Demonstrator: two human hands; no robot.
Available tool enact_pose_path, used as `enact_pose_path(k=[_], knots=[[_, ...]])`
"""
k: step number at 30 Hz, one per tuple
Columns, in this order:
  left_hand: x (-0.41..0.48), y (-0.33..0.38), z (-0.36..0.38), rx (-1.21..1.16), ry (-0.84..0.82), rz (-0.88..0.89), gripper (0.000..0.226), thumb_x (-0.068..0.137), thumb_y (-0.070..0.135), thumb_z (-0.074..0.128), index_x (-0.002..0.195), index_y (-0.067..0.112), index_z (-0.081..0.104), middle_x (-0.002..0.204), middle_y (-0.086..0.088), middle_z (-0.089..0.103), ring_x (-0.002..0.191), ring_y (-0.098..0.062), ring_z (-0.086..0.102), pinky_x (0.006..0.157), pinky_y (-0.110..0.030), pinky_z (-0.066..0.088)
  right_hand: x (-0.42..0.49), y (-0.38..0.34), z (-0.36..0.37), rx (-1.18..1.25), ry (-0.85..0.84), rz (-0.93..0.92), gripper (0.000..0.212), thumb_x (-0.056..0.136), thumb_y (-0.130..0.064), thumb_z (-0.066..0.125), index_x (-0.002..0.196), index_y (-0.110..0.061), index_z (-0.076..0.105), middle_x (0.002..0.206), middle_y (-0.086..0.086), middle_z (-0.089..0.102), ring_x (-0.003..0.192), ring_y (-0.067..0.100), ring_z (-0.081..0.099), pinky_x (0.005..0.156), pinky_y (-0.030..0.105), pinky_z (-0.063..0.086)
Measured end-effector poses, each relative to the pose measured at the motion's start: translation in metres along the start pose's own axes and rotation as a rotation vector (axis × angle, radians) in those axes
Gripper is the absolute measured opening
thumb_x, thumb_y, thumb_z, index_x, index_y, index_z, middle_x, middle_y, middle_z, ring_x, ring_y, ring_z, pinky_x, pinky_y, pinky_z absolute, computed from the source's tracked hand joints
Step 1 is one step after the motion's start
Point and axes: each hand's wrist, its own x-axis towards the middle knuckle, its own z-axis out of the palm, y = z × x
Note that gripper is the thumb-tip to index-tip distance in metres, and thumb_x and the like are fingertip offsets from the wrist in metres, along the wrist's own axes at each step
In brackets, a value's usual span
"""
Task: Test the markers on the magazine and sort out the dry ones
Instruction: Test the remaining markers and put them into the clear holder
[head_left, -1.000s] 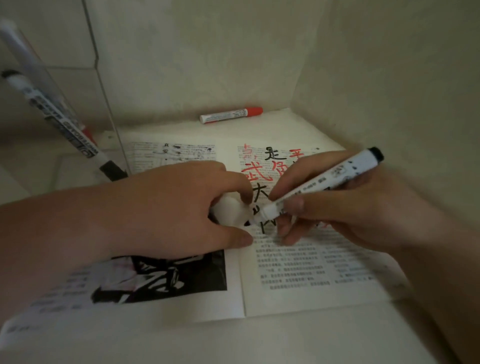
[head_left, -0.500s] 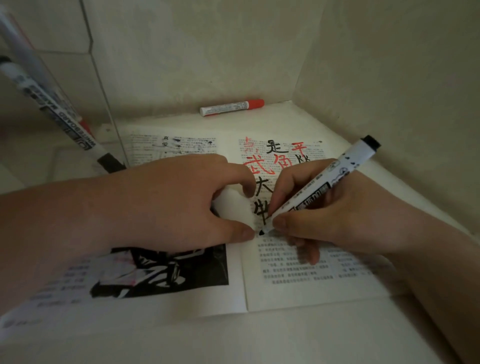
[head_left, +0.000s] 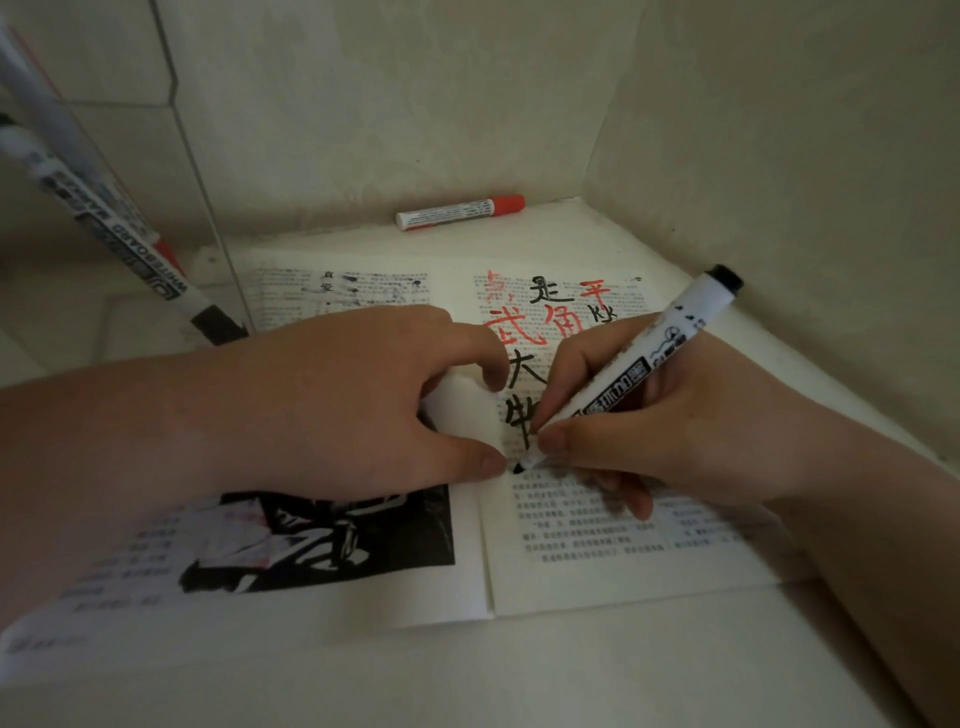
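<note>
Now, step: right hand (head_left: 691, 431) grips black marker (head_left: 649, 358), tip on magazine (head_left: 597, 551).
Left hand (head_left: 337, 400): clasps white object (head_left: 467, 410).
Next: judge the line, then sort.

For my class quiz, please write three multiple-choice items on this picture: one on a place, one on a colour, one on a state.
1. Where does the red-capped marker lie?
A on the left page; B under the magazine; C by the back wall, beyond the magazine.
2. Which colours has the handwriting on the right page?
A red and black; B blue and green; C black only.
3. How is the black marker in the right hand?
A capped, lying flat; B uncapped, tip on the page; C capped, in the air.

Answers: 1 C, it lies at the wall's foot; 2 A, both inks show; 3 B, its tip meets the paper.
</note>
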Motion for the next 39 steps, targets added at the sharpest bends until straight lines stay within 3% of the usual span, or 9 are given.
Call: enact_pose_path(k=[7,13,15,18,21,25,29,34,39], knots=[[0.000,0.000,0.000,-0.003,-0.005,-0.005,0.051,0.062,0.080,0.052,0.107,0.058,0.042,0.091,0.016,0.049,0.085,0.004,0.048,0.078,-0.024,0.041,0.001,0.001,-0.001,-0.077,0.017,-0.007,0.013,0.083,0.001,0.074,0.073,-0.005,0.069,0.058,0.025,0.061,0.040,0.029,0.053,0.041,0.024,0.046],[-0.001,0.000,0.000,-0.008,0.006,-0.005,0.052,0.062,0.078,0.055,0.108,0.056,0.043,0.090,0.016,0.048,0.089,0.008,0.046,0.073,-0.019,0.038,-0.003,-0.002,-0.003,-0.103,-0.102,-0.005,0.010,0.084,0.002,0.077,0.076,-0.002,0.071,0.058,0.014,0.064,0.041,0.019,0.051,0.040,0.023,0.043],[-0.001,0.000,0.000,-0.009,0.003,-0.005,0.052,0.063,0.078,0.056,0.108,0.056,0.044,0.089,0.016,0.048,0.088,0.007,0.047,0.073,-0.017,0.038,-0.002,-0.003,-0.002,-0.130,-0.085,-0.008,0.012,0.083,0.004,0.076,0.074,-0.002,0.069,0.055,0.017,0.059,0.040,0.016,0.049,0.040,0.021,0.040],[-0.001,0.001,0.000,-0.012,-0.007,-0.006,0.051,0.063,0.078,0.055,0.108,0.057,0.043,0.090,0.016,0.048,0.090,0.006,0.047,0.072,-0.014,0.036,0.000,-0.002,-0.003,-0.150,-0.007,-0.009,0.015,0.081,0.006,0.073,0.069,0.000,0.065,0.048,0.006,0.054,0.037,0.008,0.046,0.038,0.017,0.036],[0.000,0.001,0.000,-0.017,-0.018,-0.008,0.052,0.062,0.079,0.053,0.108,0.057,0.043,0.091,0.015,0.049,0.089,0.005,0.047,0.076,-0.017,0.038,0.001,0.000,-0.008,-0.061,0.081,-0.012,0.015,0.079,0.003,0.076,0.069,0.001,0.065,0.046,0.005,0.054,0.036,0.013,0.045,0.038,0.017,0.035],[0.000,0.000,0.000,-0.018,-0.004,-0.001,0.054,0.062,0.079,0.054,0.109,0.056,0.043,0.090,0.015,0.049,0.091,0.006,0.046,0.072,-0.014,0.035,0.001,0.001,-0.008,-0.042,0.021,-0.029,0.013,0.081,0.002,0.078,0.073,0.000,0.068,0.049,0.011,0.056,0.037,0.020,0.045,0.037,0.021,0.037],[0.000,0.000,0.000,-0.023,-0.007,-0.006,0.053,0.061,0.079,0.054,0.109,0.057,0.044,0.090,0.016,0.049,0.088,0.005,0.047,0.075,-0.019,0.039,0.001,0.001,-0.005,-0.136,0.007,-0.003,0.012,0.084,-0.004,0.075,0.075,-0.004,0.068,0.052,0.012,0.059,0.039,0.021,0.050,0.040,0.023,0.042],[0.000,-0.001,0.001,-0.027,-0.003,-0.006,0.055,0.060,0.086,0.050,0.107,0.059,0.043,0.089,0.018,0.049,0.086,0.006,0.047,0.073,-0.022,0.040,0.001,-0.001,-0.009,-0.266,0.124,0.011,0.014,0.078,-0.006,0.071,0.070,-0.001,0.060,0.052,0.007,0.055,0.042,0.012,0.048,0.040,0.019,0.038],[-0.001,0.001,0.000,-0.024,-0.005,-0.011,0.052,0.062,0.082,0.053,0.107,0.058,0.043,0.088,0.017,0.048,0.085,0.006,0.048,0.073,-0.021,0.040,-0.003,-0.002,-0.008,-0.088,0.037,-0.059,0.012,0.083,0.008,0.070,0.073,0.003,0.063,0.048,0.009,0.053,0.036,0.016,0.043,0.037,0.019,0.036]])
